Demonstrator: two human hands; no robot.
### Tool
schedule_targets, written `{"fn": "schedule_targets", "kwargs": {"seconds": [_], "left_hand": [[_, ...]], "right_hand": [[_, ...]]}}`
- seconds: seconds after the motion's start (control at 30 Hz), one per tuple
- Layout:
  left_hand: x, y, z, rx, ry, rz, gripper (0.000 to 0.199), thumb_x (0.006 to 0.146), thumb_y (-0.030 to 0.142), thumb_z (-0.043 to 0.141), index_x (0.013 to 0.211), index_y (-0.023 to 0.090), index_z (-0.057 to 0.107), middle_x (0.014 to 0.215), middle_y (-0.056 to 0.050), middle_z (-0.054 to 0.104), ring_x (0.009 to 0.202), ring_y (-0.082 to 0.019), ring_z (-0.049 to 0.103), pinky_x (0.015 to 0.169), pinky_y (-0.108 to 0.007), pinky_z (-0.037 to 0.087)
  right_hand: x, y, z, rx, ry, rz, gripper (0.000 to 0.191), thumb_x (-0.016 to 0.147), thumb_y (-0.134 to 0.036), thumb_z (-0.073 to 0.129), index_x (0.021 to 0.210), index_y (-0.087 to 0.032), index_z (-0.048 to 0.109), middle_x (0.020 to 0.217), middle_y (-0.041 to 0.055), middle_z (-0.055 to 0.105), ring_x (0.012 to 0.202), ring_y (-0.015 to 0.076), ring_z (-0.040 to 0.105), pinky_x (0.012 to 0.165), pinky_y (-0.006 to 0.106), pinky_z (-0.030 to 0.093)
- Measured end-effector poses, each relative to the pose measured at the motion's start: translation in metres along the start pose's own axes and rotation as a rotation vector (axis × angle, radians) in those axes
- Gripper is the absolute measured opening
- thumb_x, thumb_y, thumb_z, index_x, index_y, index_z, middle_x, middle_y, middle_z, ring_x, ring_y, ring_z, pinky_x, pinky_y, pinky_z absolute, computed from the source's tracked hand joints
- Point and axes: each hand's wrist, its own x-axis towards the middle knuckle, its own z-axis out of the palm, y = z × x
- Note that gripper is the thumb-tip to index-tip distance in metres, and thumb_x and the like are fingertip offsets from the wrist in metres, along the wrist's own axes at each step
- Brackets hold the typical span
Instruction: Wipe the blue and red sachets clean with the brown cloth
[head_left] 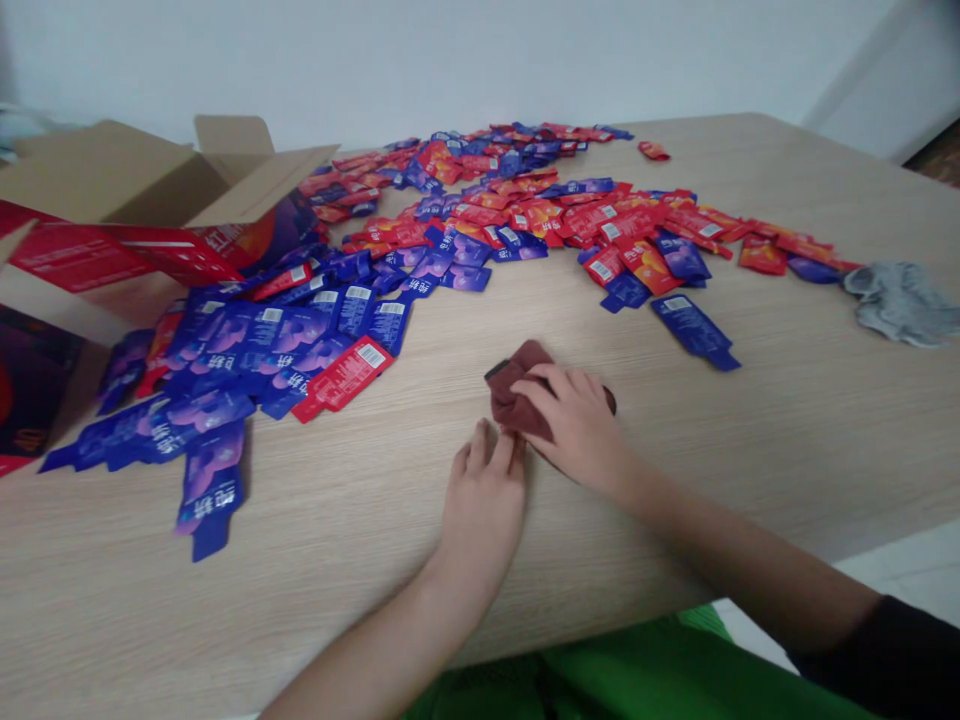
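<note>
A reddish-brown folded cloth (517,385) lies on the table in front of me, with a small dark patch at its far left corner. My right hand (577,420) rests over its right side, fingers curled onto the fabric and gripping it. At the cloth's near edge is my left hand (484,490), palm down. Its fingers are slightly apart, and their tips touch the tabletop and the cloth's lower edge. Part of the cloth is hidden under my right hand; a dark end pokes out beyond the fingers.
Blue and purple packets (277,340) and red-orange packets (570,215) spread in heaps across the wooden table (750,440). An open cardboard box (172,245) stands at the left. A single blue packet (694,330) lies beyond my right hand. Grey cloth (904,305) sits at the right.
</note>
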Motion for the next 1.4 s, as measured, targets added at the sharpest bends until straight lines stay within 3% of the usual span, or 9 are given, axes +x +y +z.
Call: {"fn": "schedule_targets", "kwargs": {"seconds": [0.1,0.33,0.5,0.63,0.87,1.03,1.17,1.27,1.4], "left_hand": [[0.000,-0.001,-0.001,-0.009,-0.018,0.000,0.040,0.091,0.007,0.048,0.130,0.010,0.059,0.142,-0.013,0.053,0.130,-0.038,0.048,0.094,-0.046,0.052],[-0.001,-0.001,-0.001,-0.011,-0.019,0.006,0.046,0.090,0.005,0.047,0.135,0.011,0.055,0.148,-0.012,0.047,0.130,-0.037,0.048,0.093,-0.047,0.053],[0.000,0.001,-0.001,0.016,0.007,0.002,0.042,0.090,0.006,0.050,0.131,0.010,0.059,0.145,-0.012,0.050,0.129,-0.038,0.049,0.093,-0.046,0.054],[0.000,0.001,0.001,0.021,0.004,-0.003,0.037,0.091,0.007,0.050,0.125,0.011,0.063,0.138,-0.012,0.057,0.129,-0.037,0.050,0.094,-0.045,0.053],[0.004,-0.001,-0.008,0.004,-0.036,-0.020,0.042,0.089,0.005,0.048,0.129,0.012,0.060,0.140,-0.012,0.054,0.127,-0.034,0.052,0.094,-0.047,0.052],[0.029,0.011,-0.026,-0.056,0.081,0.060,0.045,0.093,0.018,0.045,0.138,0.013,0.051,0.140,-0.011,0.055,0.134,-0.034,0.043,0.111,-0.054,0.035],[0.050,0.024,-0.007,-0.119,0.126,0.211,0.056,0.097,0.031,0.041,0.148,0.010,0.035,0.152,-0.012,0.040,0.144,-0.029,0.029,0.117,-0.049,0.027],[0.059,0.018,0.014,-0.110,0.095,0.158,0.056,0.098,0.036,0.039,0.146,0.008,0.037,0.154,-0.014,0.037,0.144,-0.028,0.028,0.117,-0.049,0.026],[0.064,-0.013,0.023,-0.056,0.087,0.032,0.056,0.098,0.031,0.036,0.150,0.009,0.030,0.155,-0.014,0.033,0.143,-0.026,0.033,0.115,-0.050,0.029]], "right_hand": [[-0.005,0.005,0.010,-0.052,-0.065,0.010,0.044,0.085,-0.039,0.060,0.127,-0.024,0.056,0.128,0.0101,0.056,0.101,0.0317,0.049,0.083,0.045,0.036],[-0.011,0.070,0.006,-0.102,0.020,0.305,0.039,0.090,-0.038,0.049,0.125,-0.021,0.054,0.123,0.0125,0.060,0.096,0.0324,0.054,0.080,0.044,0.039],[-0.008,0.035,-0.006,0.015,0.125,0.154,0.040,0.088,-0.037,0.055,0.125,-0.022,0.053,0.126,0.0116,0.057,0.102,0.0313,0.053,0.084,0.044,0.039],[-0.013,0.007,0.000,-0.010,-0.024,-0.030,0.040,0.085,-0.035,0.059,0.124,-0.024,0.055,0.126,0.0110,0.058,0.102,0.0318,0.051,0.083,0.045,0.038],[-0.029,0.081,0.005,-0.010,-0.023,0.239,0.035,0.090,-0.038,0.051,0.121,-0.024,0.057,0.121,0.0112,0.060,0.099,0.0328,0.056,0.082,0.048,0.043],[-0.037,0.099,-0.006,0.404,0.128,0.296,0.026,0.090,-0.034,0.051,0.113,-0.027,0.057,0.118,0.0083,0.062,0.110,0.0288,0.058,0.093,0.048,0.046],[-0.035,0.083,-0.009,0.579,0.087,0.197,0.027,0.089,-0.028,0.052,0.115,-0.027,0.056,0.119,0.0065,0.062,0.114,0.0253,0.058,0.099,0.046,0.045],[-0.026,0.074,-0.007,0.460,0.003,0.106,0.032,0.087,-0.029,0.055,0.119,-0.025,0.057,0.122,0.0086,0.060,0.116,0.0264,0.055,0.100,0.046,0.043],[-0.005,0.068,-0.003,0.408,-0.058,0.102,0.036,0.089,-0.031,0.053,0.124,-0.023,0.055,0.125,0.0095,0.058,0.115,0.0254,0.053,0.098,0.043,0.044]]}}
